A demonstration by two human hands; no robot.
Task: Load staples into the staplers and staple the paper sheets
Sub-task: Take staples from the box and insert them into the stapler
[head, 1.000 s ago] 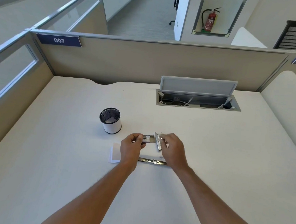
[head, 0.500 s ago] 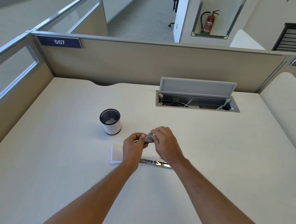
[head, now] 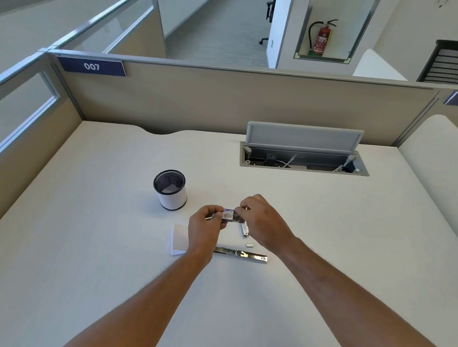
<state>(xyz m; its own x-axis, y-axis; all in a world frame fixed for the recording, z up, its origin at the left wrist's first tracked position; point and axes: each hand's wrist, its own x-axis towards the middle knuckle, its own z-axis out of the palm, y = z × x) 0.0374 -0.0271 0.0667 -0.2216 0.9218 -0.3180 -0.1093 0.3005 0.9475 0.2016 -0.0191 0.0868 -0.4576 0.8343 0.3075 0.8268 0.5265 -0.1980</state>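
**Staple box in hand; staplers not yet loaded**

I see 2 hands meeting over the desk (head: 327,221). The left hand (head: 205,226) is closed round a small purple-and-white staple box (head: 227,215); the right hand (head: 262,221) pinches its other end and also appears to hold a slim metal stapler part (head: 244,230) hanging at 6 o'clock from it. I judge the step as drawing staples out; next calls for a clean strip seated in the channel. An opened chrome stapler (head: 239,255) lies flat at 6 o'clock, a loose staple block (head: 249,245) just above it. White paper sheets (head: 178,239) lie at 9 o'clock, a mesh cup (head: 170,189) at 11.
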